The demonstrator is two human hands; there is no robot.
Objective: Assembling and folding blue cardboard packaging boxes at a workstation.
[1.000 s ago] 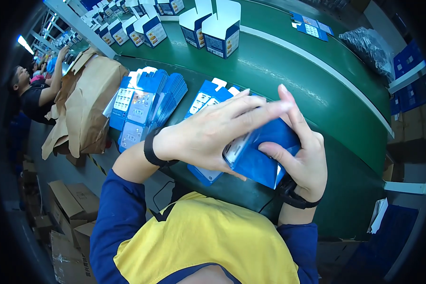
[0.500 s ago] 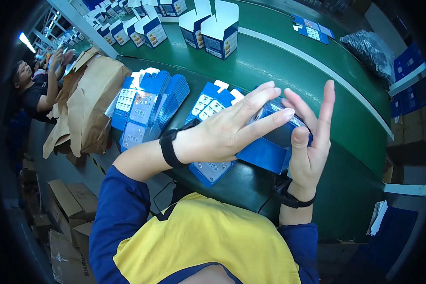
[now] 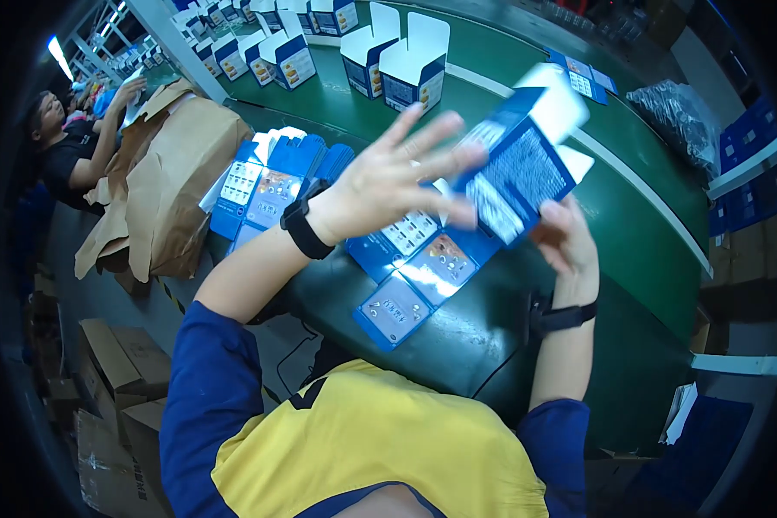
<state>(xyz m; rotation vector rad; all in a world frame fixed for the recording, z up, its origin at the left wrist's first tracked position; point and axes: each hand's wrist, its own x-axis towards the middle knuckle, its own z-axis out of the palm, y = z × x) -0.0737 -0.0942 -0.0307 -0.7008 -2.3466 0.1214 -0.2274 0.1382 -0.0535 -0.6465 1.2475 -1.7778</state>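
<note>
nearest you, a short stack of flat blue printed carton blanks (image 3: 410, 276) lies on the dark green curved worktop (image 3: 492, 345), just under your hands. your right hand (image 3: 568, 243) grips the lower end of a blue and white half-erected cardboard box (image 3: 520, 168), held up tilted above the blanks; how tightly the fingers close is hidden behind the box. your left hand (image 3: 397, 181) is spread wide open, fingers fanned, its fingertips at the box's side and holding nothing. i judge you are mid-way through squaring the box up; next it wants the flaps pressed in, which calls for the left hand to close back on it. beyond lie a fanned pile of more blue blanks (image 3: 272, 181) and a crumpled brown paper wrapper (image 3: 181, 173). farther off, open-topped erected boxes (image 3: 397, 56) stand on the green conveyor belt (image 3: 509, 95). the box's bottom end is blurred and cannot be made out.
</note>
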